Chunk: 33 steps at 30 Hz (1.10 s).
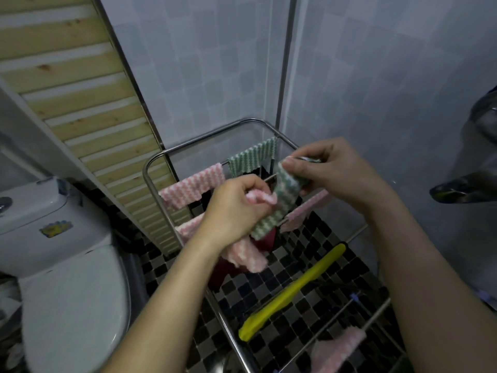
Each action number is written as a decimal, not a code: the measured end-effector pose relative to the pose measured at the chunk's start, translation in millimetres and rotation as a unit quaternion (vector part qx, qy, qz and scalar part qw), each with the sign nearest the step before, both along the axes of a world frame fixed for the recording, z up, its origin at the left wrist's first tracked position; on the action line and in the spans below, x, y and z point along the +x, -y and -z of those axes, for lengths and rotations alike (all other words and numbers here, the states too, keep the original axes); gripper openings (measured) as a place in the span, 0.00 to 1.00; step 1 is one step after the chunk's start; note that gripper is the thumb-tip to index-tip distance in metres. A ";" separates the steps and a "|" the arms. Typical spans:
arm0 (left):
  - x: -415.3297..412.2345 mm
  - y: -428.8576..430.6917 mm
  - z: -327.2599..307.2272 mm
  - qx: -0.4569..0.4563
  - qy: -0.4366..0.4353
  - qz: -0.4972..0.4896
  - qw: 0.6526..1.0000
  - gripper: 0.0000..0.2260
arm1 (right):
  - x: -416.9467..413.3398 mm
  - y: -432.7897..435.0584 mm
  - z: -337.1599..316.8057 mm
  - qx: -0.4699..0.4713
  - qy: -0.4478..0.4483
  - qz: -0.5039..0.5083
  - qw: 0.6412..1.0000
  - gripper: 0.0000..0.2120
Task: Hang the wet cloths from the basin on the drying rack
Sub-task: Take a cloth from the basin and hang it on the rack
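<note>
Mid-task w/ cloths (193,188) hung on rack (172,149) at 12 & 5 o'clock, gripping pink cloth (251,255) in L hand (236,208), pinching green cloth (279,203) in R hand (338,170), both yet to hang.

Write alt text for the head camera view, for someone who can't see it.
Two bare hands over a metal drying rack in a tiled bathroom: the left hand grips a pink cloth, the right hand pinches a green-striped cloth. More cloths hang on the far rails; a toilet is at left.
</note>
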State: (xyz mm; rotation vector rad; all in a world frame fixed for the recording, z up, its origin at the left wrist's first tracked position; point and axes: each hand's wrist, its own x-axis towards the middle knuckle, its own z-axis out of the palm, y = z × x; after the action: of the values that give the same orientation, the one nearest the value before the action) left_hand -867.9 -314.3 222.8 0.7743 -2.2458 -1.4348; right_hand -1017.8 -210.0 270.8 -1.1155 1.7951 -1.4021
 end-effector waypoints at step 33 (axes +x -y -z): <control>-29.2 67.1 8.7 -0.124 0.032 -0.057 0.990 0.11 | -83.0 33.2 41.5 0.018 -0.007 0.021 1.000 0.11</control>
State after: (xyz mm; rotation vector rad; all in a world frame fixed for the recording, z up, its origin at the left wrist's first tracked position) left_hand -897.1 -381.4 214.1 0.8592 -2.3293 -1.0663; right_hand -1100.8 -243.2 229.3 -1.0776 1.8557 -1.3845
